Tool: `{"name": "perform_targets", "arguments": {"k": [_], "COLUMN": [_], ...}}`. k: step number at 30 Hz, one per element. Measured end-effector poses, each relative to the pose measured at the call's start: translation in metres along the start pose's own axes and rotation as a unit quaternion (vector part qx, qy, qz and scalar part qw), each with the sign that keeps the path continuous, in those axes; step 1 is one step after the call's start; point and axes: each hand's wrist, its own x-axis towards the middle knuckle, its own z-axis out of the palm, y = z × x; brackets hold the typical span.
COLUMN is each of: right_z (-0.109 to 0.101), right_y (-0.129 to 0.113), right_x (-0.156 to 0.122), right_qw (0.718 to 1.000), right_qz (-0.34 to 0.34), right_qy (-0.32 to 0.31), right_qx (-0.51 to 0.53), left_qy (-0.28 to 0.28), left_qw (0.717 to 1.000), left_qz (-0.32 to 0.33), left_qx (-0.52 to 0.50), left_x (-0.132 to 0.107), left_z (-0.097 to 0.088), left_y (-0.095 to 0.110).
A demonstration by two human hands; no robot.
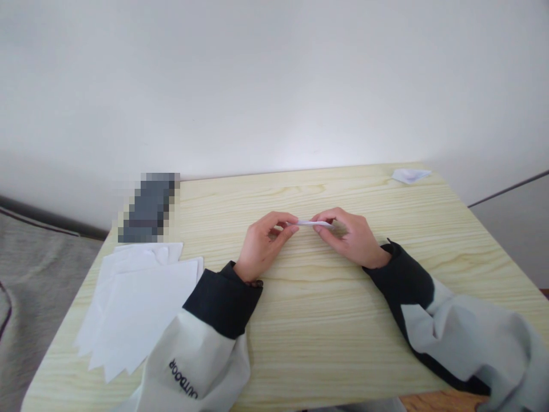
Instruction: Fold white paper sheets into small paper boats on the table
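Note:
A narrow piece of folded white paper (306, 222) spans the gap between my hands, seen nearly edge-on above the middle of the table. My left hand (266, 243) pinches its left end between thumb and fingers. At the other end, my right hand (348, 236) grips it the same way, with a short tip of paper showing past the thumb. How the paper is folded inside the fingers cannot be made out.
Loose white sheets (146, 309) lie overlapping on the left of the wooden table (317, 332). Behind them is a dark, pixelated object (150, 203). A small folded paper piece (410, 175) rests at the far right corner. A white wall (274, 86) borders the table's back edge.

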Motion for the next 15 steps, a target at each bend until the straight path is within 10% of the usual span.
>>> {"name": "perform_targets", "arguments": {"k": [15], "right_z": [-0.0003], "right_y": [0.0012], "right_x": [0.0002], "right_qw": [0.998], "right_qz": [-0.040], "right_qy": [-0.038], "right_qx": [0.040], "left_qy": [0.031], "left_qw": [0.995], "left_qz": [0.079], "left_qx": [0.044], "left_x": [-0.0015], "left_z": [-0.0020], "left_y": [-0.0002]}}
